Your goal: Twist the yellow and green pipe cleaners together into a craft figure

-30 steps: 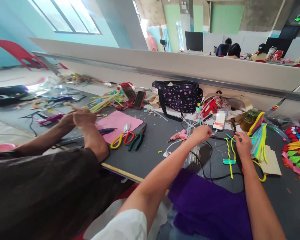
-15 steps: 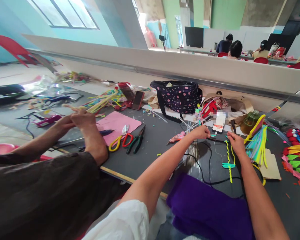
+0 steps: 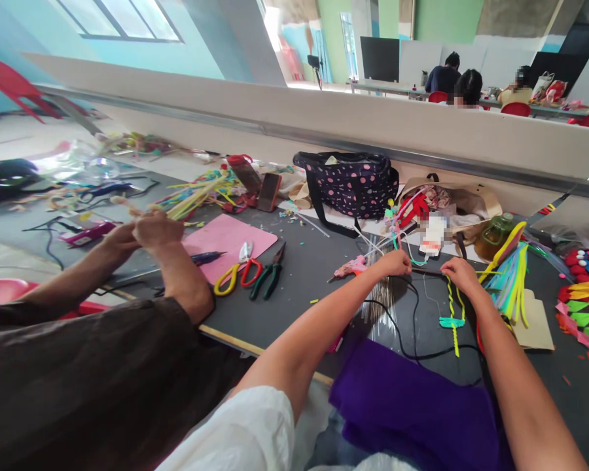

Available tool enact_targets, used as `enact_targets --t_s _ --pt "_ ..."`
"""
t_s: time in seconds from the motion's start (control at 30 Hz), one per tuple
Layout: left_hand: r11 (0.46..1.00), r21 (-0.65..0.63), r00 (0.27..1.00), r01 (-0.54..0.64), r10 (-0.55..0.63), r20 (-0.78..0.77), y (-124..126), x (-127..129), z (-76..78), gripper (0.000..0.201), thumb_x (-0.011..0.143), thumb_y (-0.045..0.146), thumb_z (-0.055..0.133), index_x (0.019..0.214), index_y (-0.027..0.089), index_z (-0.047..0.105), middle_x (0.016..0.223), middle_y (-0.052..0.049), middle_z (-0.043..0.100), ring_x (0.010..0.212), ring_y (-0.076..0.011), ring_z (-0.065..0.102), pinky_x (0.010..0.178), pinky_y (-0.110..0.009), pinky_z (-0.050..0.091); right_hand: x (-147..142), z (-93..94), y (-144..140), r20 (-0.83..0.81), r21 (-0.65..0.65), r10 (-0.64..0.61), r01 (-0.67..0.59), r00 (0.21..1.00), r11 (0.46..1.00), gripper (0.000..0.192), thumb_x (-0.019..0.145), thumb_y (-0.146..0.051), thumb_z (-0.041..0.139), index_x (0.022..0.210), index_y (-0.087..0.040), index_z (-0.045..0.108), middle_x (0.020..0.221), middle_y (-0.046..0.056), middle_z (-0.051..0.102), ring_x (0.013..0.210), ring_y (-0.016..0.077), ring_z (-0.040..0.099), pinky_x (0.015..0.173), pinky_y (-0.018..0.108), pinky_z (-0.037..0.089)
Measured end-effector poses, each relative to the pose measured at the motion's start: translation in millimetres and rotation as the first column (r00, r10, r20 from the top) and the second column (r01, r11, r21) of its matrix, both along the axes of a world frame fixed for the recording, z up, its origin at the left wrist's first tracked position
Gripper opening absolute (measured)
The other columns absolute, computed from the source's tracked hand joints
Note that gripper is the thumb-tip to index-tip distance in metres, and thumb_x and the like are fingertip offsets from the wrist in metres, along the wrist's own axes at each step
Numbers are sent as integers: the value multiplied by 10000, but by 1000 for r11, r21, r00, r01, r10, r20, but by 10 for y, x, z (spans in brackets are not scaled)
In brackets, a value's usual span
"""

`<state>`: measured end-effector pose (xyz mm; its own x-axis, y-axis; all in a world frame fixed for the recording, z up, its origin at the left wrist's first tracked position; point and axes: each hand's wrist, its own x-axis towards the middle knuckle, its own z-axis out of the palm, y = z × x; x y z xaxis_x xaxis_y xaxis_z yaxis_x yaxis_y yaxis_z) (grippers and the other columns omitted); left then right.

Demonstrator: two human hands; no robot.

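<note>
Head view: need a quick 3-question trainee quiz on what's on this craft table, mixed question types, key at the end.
1. True or false: the pliers lie on the pink sheet.
2. Which lies closest to the right hand? A) polka-dot bag B) yellow pipe cleaner with a teal band C) scissors
3. Fill in: a co-worker's hands work on the wearer's ____ side.

Key:
1. False; they lie on the dark table beside the sheet.
2. B; the left hand is by thin white sticks.
3. Left.
</note>
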<state>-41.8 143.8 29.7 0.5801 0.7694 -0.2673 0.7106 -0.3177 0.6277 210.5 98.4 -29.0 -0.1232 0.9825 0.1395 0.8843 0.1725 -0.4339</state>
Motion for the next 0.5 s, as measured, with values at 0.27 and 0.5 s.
enact_targets --t_s 0.27,0.5 --pt "1000 3 997 17 -16 -72 -5 25 -28 195 668 197 583 774 152 740 630 1 652 631 -132 562 651 -211 429 26 -79 24 84 -34 34 -31 996 999 137 804 -214 607 839 -265 729 880 20 668 922 184 576 790 262 403" --pt "1000 15 995 -6 8 -102 29 74 -67 187 651 187 598 761 151 745 590 0 631 605 -131 566 631 -211 431 43 -119 25 99 -20 43 -41 994 999 159 835 -248 576 874 -263 729 891 25 665 912 185 564 772 259 397"
